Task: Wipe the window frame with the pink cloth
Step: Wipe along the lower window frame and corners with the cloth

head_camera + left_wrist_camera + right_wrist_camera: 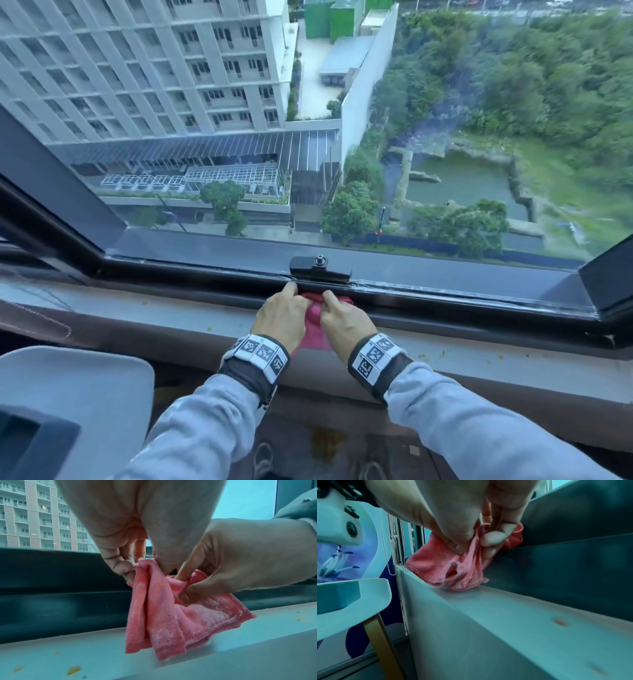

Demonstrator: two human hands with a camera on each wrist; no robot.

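Observation:
A crumpled pink cloth hangs between both hands over the pale sill, its lower edge touching the sill. My left hand pinches the cloth's upper left fold. My right hand pinches the cloth from the right, thumb and fingers curled into it. The dark window frame runs just beyond the fingers, and the cloth's top edge lies against its lower rail. A black window latch sits on the frame directly behind the hands.
The pale sill carries small yellow-green crumbs. A white chair with a wooden leg stands at the left. Bead chains hang by the left wall. Beyond the glass are a tall building and trees far below.

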